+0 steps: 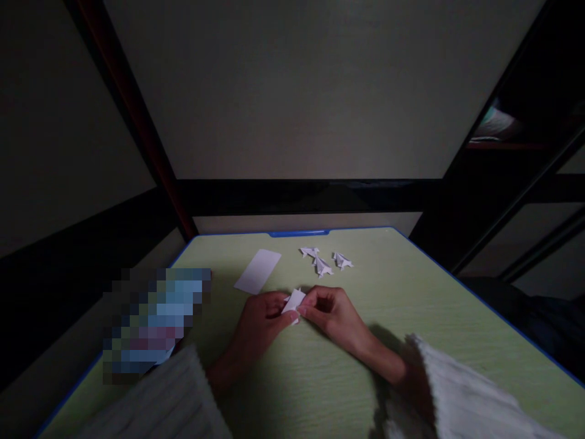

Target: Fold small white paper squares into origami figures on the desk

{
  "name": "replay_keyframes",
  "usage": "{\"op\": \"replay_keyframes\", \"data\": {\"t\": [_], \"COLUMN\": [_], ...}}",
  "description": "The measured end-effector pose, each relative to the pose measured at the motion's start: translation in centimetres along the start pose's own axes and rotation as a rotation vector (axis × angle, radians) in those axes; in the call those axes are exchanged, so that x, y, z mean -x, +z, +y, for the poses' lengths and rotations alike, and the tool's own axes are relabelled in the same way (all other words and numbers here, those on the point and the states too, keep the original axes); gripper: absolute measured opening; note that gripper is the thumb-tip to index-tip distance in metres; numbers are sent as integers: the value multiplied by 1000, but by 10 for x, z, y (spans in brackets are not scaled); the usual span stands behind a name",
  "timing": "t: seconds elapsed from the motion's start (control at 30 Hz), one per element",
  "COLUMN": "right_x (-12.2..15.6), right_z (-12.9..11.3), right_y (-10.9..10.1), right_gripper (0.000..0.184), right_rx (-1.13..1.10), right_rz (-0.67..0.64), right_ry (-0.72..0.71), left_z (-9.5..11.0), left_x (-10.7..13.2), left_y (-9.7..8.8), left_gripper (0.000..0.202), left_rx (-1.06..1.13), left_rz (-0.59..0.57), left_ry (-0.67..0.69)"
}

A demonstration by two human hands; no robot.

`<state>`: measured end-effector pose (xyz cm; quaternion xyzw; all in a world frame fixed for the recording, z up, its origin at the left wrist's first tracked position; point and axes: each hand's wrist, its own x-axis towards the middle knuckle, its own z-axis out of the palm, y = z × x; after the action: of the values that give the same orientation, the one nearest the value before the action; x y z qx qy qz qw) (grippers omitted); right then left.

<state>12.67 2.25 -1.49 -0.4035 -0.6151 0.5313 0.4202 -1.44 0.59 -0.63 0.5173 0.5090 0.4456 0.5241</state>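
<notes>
Green tabletop (402,305), dimly lit. Head view: small folded paper (295,300) is pinched from opposite sides by left hand (259,320) and right hand (338,314), seemingly for steadiness; creases poorly resolved. Folded figures (322,266) and flat sheet (258,271) are set beyond, likely for room.

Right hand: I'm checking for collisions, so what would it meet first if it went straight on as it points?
Pointing left across the picture, the right hand would first meet the folded white paper in its grip, then probably the left hand, though depth is unclear.
</notes>
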Motion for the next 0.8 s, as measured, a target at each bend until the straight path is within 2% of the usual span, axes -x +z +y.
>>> {"op": "replay_keyframes", "data": {"t": [0.1, 0.23, 0.3, 0.5, 0.8], "right_x": [-2, -5, -5, -5, -5], "right_z": [0, -1, -2, -4, -3], "right_y": [-1, -4, -4, -4, -5], "right_gripper": [17, 18, 20, 29, 36], "right_rx": [-74, -280, -321, -175, -98], "right_rz": [-7, 74, 58, -158, -171], "right_ry": [6, -1, 15, 89, 74], "left_z": [-1, -1, -1, -1, -3], "left_x": [-1, -1, 0, -2, -2], "left_y": [0, -2, -3, -4, -4], "left_gripper": [10, 14, 15, 19, 19], "left_rx": [78, 183, 223, 266, 232], "left_rz": [12, 60, 76, 17, 3], "left_ry": [-26, -71, -81, -67, -62]}}
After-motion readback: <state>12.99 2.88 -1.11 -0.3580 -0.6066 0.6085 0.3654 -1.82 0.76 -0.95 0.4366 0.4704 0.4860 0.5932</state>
